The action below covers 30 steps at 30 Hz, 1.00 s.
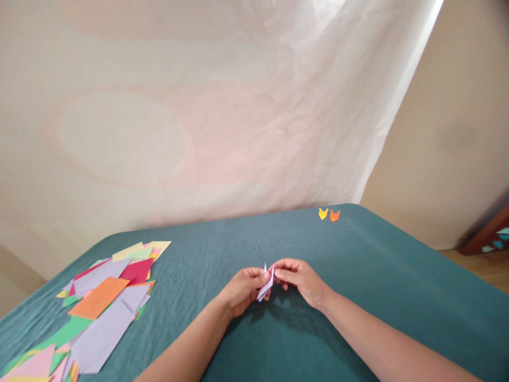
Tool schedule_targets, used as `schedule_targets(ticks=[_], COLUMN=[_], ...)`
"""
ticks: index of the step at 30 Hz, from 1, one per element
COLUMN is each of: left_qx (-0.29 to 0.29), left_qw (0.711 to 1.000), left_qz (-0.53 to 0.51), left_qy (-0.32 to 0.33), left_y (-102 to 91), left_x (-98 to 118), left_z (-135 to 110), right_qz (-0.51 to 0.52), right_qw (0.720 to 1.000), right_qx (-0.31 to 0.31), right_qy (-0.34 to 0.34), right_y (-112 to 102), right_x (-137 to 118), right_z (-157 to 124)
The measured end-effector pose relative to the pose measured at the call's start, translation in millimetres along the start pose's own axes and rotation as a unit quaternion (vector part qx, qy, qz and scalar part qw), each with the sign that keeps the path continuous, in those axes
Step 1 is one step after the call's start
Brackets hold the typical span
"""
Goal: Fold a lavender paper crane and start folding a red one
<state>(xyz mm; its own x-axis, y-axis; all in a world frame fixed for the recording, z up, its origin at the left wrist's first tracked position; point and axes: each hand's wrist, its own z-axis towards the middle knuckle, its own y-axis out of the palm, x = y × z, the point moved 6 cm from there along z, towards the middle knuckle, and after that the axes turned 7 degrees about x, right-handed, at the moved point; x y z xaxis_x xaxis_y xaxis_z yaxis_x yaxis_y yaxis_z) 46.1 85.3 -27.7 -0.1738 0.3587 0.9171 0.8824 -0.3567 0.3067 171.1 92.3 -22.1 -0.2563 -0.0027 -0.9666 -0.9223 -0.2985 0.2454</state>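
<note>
A small lilac origami piece [265, 290], folded with narrow points sticking up, is held above the table between my two hands. My left hand [243, 291] is closed, pinching its body between thumb and fingers. On the other side, my right hand [299, 280] is closed with thumb and forefinger at one of the upper points. Part of the folded paper is hidden behind my fingers. Toward the far right of the table lie two finished-looking folded birds, a yellow origami bird [323, 214] and an orange origami bird [334, 216].
A loose pile of coloured paper sheets [105, 329] spreads along the table's left side. The table [191, 265] has a dark green cloth with slight wrinkles. Behind it hangs a pale sheet [238, 132]. A brown object [487, 231] stands by the wall at far right.
</note>
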Motion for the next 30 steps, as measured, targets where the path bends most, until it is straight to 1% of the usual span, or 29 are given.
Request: schedule_targets(ticks=[6,11,18,23,30], left_qx=[0.031,0.080,0.120,0.128,0.133], left_qw=[0.999,0.993,0.980,0.975,0.975], left_qz=[0.029,0.063,0.126,0.146,0.140], left_qy=[0.016,0.061,0.092,0.105,0.113], left_y=[0.5,1.3,-2.2,-6.1,-8.8], left_x=[-2.1,1.7,6.6,5.8,5.2], left_z=[1.4,0.2,-0.5,1.5,2.7], right_qz=[-0.041,-0.091,-0.214,-0.260,-0.297], right_qw=[0.999,0.995,0.969,0.956,0.941], right_qx=[0.007,0.022,0.030,0.037,0.046], right_qy=[-0.014,-0.044,-0.117,-0.134,-0.152], right_y=[-1.6,-6.0,-6.0,-4.4,-2.5], right_x=[-1.6,-4.6,-14.0,-18.9,-24.4], right_z=[0.7,1.5,0.9,-1.0,-3.8])
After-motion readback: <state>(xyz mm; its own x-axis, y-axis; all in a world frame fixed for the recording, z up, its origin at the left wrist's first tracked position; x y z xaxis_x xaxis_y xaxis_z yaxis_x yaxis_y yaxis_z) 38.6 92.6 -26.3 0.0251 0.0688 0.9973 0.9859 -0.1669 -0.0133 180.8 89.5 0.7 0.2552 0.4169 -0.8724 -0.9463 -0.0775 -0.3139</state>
